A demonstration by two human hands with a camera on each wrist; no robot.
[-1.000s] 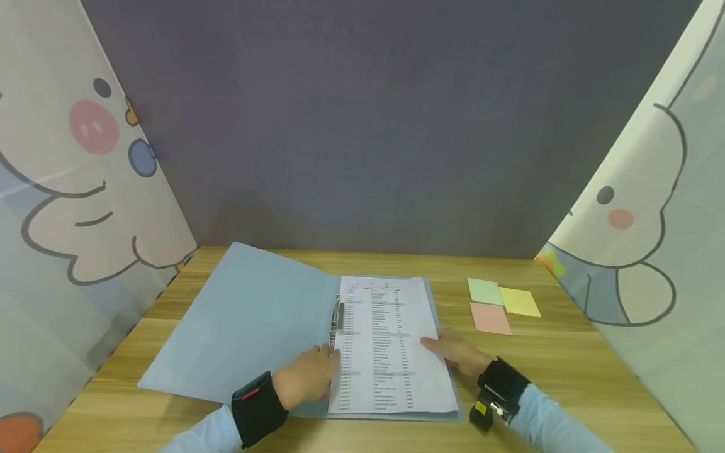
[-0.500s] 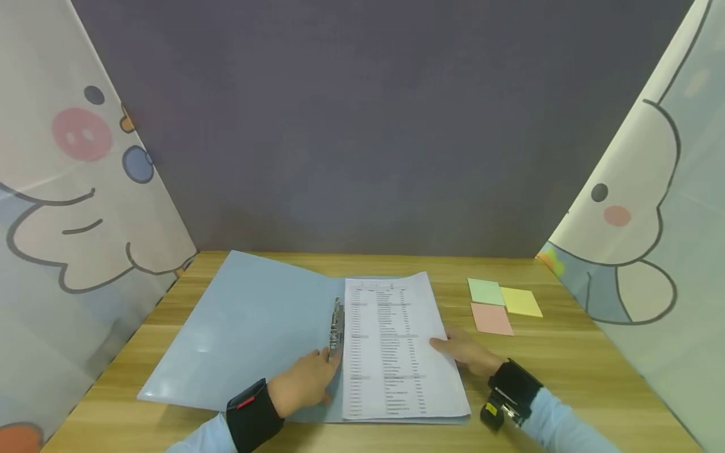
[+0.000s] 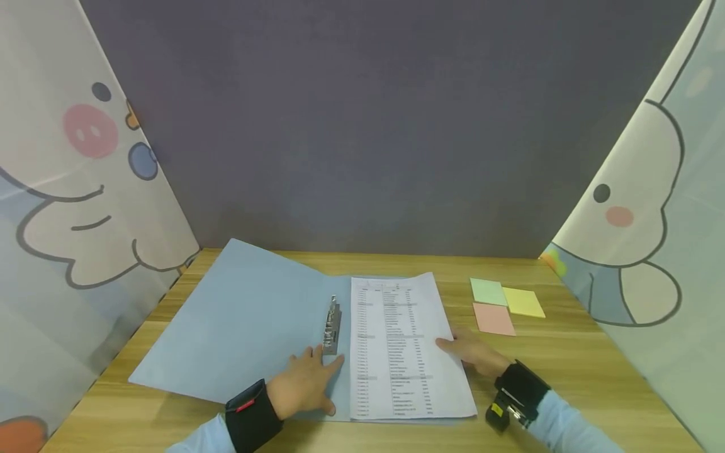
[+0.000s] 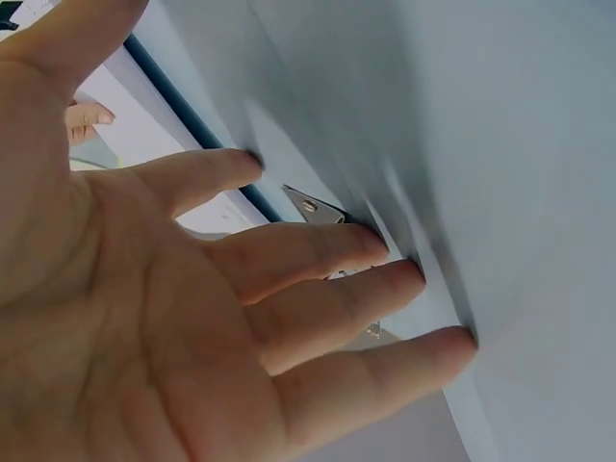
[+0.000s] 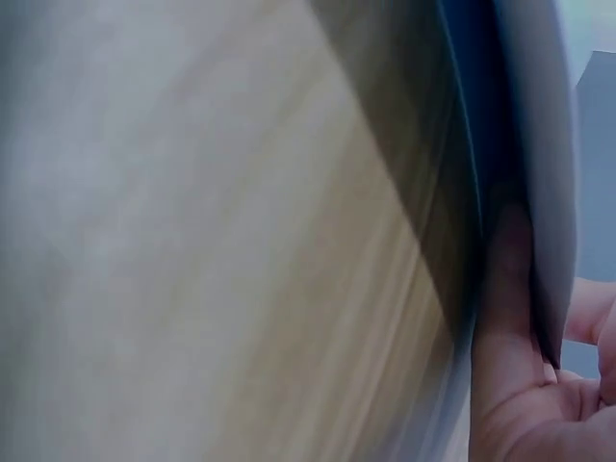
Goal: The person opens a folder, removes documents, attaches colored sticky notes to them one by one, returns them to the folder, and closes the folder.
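Note:
A light blue folder (image 3: 249, 321) lies spread open on the wooden table, with a metal lever clip (image 3: 331, 330) along its fold. Printed sheets (image 3: 396, 352) in a stack lie over its right side, apart from the clip. My right hand (image 3: 470, 353) pinches their right edge, thumb on top and fingers beneath; the right wrist view shows the paper (image 5: 547, 164) between thumb and fingers. Fingers spread, my left hand (image 3: 303, 385) rests on the folder just below the clip. In the left wrist view its fingertips touch the blue surface near the clip (image 4: 313, 207).
Green (image 3: 489, 292), yellow (image 3: 523, 302) and pink (image 3: 494, 319) sticky note pads lie together on the table (image 3: 566, 371) to the right. A dark panel (image 3: 368, 126) stands at the back, and cartoon-printed curtains flank both sides.
The sheets have slid right, away from the clip, with my right hand holding their edge. My left hand has shifted slightly left and spread its fingers below the clip.

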